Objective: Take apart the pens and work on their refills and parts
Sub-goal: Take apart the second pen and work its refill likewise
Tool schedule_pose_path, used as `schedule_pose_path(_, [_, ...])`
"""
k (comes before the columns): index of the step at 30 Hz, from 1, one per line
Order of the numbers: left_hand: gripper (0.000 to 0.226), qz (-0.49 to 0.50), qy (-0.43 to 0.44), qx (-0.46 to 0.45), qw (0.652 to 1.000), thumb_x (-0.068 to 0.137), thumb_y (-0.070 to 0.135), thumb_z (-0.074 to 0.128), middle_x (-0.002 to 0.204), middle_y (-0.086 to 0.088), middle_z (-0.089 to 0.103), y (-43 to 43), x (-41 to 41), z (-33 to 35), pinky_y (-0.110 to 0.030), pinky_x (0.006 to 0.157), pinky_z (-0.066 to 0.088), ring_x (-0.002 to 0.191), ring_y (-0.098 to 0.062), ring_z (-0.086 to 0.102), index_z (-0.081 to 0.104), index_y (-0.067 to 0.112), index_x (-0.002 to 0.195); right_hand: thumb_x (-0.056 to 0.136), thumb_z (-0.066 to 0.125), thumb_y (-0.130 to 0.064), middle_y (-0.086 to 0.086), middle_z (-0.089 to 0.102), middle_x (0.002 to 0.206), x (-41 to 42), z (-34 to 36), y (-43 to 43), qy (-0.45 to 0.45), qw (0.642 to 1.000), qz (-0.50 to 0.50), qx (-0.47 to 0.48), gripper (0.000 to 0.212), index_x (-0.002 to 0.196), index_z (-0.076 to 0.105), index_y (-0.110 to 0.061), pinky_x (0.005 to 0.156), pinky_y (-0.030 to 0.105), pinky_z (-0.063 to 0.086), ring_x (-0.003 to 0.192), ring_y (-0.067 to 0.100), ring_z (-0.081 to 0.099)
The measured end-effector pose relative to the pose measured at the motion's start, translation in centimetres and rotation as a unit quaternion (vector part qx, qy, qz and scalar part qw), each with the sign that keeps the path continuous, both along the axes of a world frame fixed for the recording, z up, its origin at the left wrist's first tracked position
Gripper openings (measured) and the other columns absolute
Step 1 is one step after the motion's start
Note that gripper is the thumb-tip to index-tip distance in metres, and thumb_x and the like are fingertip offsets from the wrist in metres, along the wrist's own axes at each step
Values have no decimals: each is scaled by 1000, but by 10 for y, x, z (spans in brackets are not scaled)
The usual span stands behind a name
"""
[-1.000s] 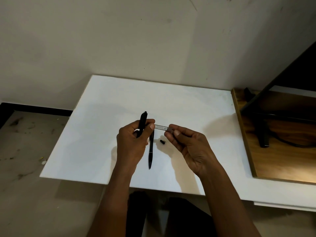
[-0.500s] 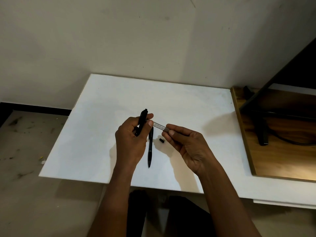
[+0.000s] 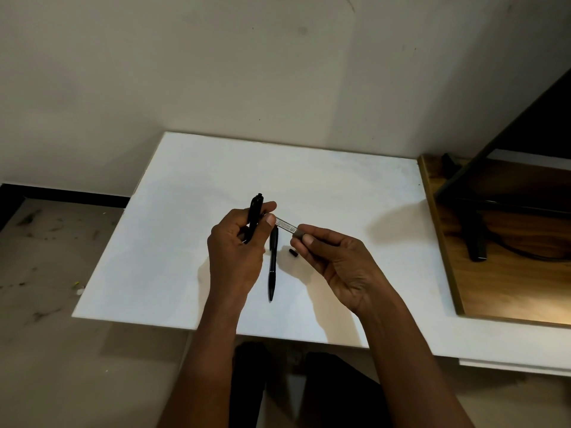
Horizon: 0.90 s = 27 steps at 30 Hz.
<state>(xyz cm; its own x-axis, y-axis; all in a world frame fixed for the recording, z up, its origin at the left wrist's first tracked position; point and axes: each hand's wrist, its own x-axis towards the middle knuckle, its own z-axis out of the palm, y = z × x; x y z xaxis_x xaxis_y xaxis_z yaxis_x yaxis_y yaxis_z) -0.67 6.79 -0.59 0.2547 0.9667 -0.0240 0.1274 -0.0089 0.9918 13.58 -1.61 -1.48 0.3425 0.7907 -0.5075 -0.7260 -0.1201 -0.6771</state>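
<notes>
A person holds both hands up over the white desk [image 3: 185, 211]. The left hand [image 3: 238, 251] has its fingers curled round a black pen tube [image 3: 255, 216], which stands almost straight up, with its top poking out above the fingers. A thin, pale refill [image 3: 285, 225] with tiny print on it runs between the two hands, sloping down a little to the right. Its left end sits at the left thumb tip, right beside the pen tube. The right hand [image 3: 343, 267] pinches the other end between thumb and fingers. Under the hands, a second black pen [image 3: 272, 270] lies flat on the desk, its thin end pointing toward the person. A little black bit [image 3: 293, 252] lies just beside it, to the right. Well off to the right sits a wooden board [image 3: 509, 288] with a black stand [image 3: 475, 242] on it.
</notes>
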Motion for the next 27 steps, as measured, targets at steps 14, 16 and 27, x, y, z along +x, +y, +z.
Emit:
schedule_pose_path(14, [14,23,-80,-186,979,90,16,73,84,4,70,6,-3,-10,-15,48,41,56,-14,45,80,20,101,93,67,-1,25,76,100,3,7,-2,-128,991,-21,23,20,113,68,3,78,28,60,93,35,76])
schedule_pose_path(16, [13,23,-87,-202,975,90,13,73,82,0,67,6,-3,-9,-14,44,38,53,-12,44,80,16,100,91,70,-2,24,76,94,1,8,-1,-162,986,-44,20,17,107,69,3,76,28,61,87,35,77])
schedule_pose_path(27, [11,6,-121,-273,954,90,8,70,73,3,72,6,-2,-10,-16,40,32,47,-7,44,78,13,96,83,79,0,18,77,84,2,13,0,-271,955,-120,20,14,96,75,-1,73,27,60,74,26,75])
